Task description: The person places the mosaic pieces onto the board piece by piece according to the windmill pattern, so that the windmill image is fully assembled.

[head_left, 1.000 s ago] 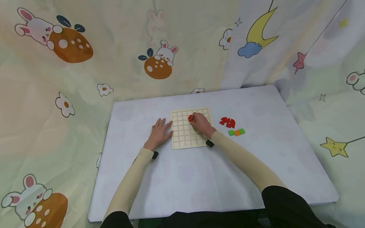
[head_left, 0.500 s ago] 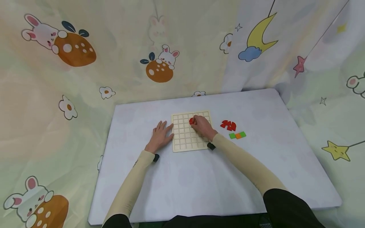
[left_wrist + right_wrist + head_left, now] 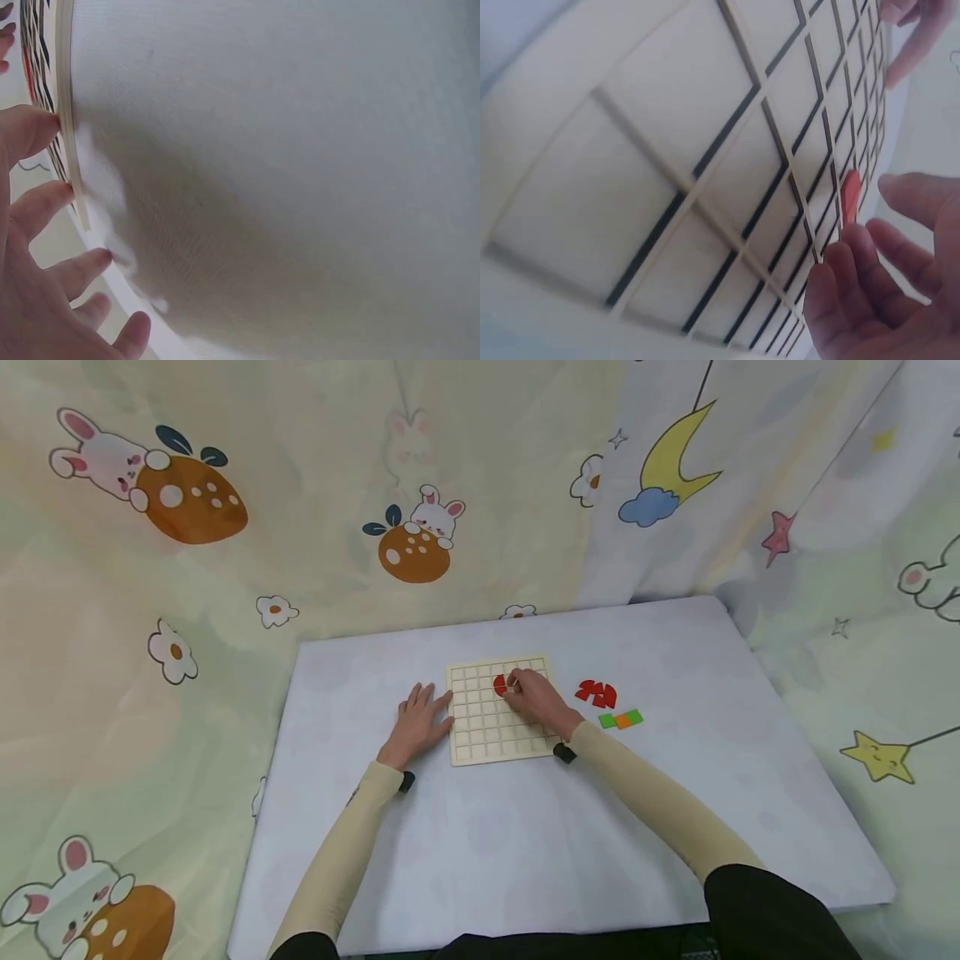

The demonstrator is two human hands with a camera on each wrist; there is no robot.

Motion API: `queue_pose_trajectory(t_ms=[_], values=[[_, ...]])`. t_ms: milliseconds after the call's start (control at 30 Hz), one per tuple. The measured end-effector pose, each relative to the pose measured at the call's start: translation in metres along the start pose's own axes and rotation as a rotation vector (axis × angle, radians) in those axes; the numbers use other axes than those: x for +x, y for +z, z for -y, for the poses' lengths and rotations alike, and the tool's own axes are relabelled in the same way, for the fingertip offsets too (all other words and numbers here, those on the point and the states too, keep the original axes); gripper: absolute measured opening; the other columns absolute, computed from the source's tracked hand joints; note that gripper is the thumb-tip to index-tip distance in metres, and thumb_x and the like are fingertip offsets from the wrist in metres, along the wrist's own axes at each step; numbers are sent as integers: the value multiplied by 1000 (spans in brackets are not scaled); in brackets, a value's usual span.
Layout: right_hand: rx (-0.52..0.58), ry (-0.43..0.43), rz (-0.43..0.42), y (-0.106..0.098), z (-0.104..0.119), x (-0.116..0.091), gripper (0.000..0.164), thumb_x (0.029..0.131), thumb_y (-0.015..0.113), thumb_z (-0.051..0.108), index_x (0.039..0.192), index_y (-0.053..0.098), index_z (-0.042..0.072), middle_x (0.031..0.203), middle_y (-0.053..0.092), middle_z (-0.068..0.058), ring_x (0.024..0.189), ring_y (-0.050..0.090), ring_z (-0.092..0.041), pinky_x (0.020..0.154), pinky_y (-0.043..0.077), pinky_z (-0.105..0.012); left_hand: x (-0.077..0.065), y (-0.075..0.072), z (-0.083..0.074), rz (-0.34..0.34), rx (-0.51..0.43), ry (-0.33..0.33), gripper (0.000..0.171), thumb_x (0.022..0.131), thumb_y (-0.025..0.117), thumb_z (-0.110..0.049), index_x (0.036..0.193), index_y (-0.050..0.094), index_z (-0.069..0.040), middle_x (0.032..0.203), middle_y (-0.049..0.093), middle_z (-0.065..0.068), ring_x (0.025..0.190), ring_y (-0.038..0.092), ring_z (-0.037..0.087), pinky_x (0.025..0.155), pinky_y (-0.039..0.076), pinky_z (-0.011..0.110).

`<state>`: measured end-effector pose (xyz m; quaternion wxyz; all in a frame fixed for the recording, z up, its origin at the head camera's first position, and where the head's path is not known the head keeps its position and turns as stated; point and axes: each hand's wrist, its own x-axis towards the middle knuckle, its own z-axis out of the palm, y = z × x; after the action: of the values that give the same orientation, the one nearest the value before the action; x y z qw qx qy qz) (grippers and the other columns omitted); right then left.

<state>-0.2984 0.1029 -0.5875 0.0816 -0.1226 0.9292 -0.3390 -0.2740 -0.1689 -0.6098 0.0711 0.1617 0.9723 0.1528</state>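
Note:
In the head view, a pale wooden grid board (image 3: 472, 727) lies on the white table. Red quarter-round pieces (image 3: 499, 685) sit together in its upper part, split by a grid line. My left hand (image 3: 414, 727) has its fingers spread, thumb and index tips at the board's left edge; the left wrist view shows those fingertips against the wooden edge (image 3: 66, 97). My right hand (image 3: 536, 697) hovers over the board just right of the red pieces, thumb parted from loosely bent fingers. In the right wrist view, its fingertips overlap the lower end of a red piece (image 3: 850, 191).
Right of the board lies a small cluster of red pieces (image 3: 597, 692). Below it are green squares (image 3: 635, 717) and an orange square (image 3: 623, 721) in a row. A patterned curtain (image 3: 315, 552) hangs behind the table (image 3: 487, 843).
My right hand has drawn slightly right, off the red pieces on the board, so more of them shows. The left hand stays at the board's edge. The head view has shifted a little.

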Motion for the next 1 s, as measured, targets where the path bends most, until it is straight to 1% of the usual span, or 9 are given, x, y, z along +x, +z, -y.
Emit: queue_pose_trajectory(t_ms=[133,267,367,533,700,867,1000], values=[[19,-3,41,-8,-7,-11,23,95,63,19,113,61,4,93,58,-5,85,52,-21,75,46,-33,-2,2,1,-17,5,8,57,99,52,-43,150,42,-19,158,21,17,146,5,38,109,18,58],[17,23,56,-18,-19,-23,21,94,65,20,111,63,7,95,59,-4,87,53,-21,76,48,-32,-3,4,2,-35,8,22,56,99,52,-43,148,44,-19,157,23,18,145,7,39,107,20,59],[16,33,48,-32,-28,-28,20,94,65,19,110,62,7,96,59,-4,88,53,-22,77,49,-33,0,2,3,-39,9,30,56,99,51,-43,149,43,-19,157,23,18,145,6,39,108,20,58],[8,30,40,-49,-45,-41,21,95,64,19,111,61,6,100,59,-6,91,53,-22,79,48,-34,0,5,3,-35,-2,35,56,100,50,-43,150,42,-18,157,22,18,145,5,39,109,18,58],[-11,22,30,-66,-60,-49,22,96,62,20,112,61,5,100,59,-7,89,53,-23,76,47,-37,1,5,3,-44,-16,38,57,99,50,-43,150,42,-18,157,22,18,146,5,39,109,18,58],[-2,45,22,-78,-73,-56,22,96,62,20,113,61,6,102,60,-7,91,54,-23,79,47,-38,2,6,4,-55,-3,41,56,99,51,-43,149,43,-18,157,23,18,145,5,39,109,18,58],[8,49,23,-83,-84,-61,20,96,63,19,111,62,6,101,61,-7,91,55,-23,81,47,-39,1,7,5,-47,1,32,56,99,50,-43,149,43,-18,157,21,18,145,4,39,109,18,58]])
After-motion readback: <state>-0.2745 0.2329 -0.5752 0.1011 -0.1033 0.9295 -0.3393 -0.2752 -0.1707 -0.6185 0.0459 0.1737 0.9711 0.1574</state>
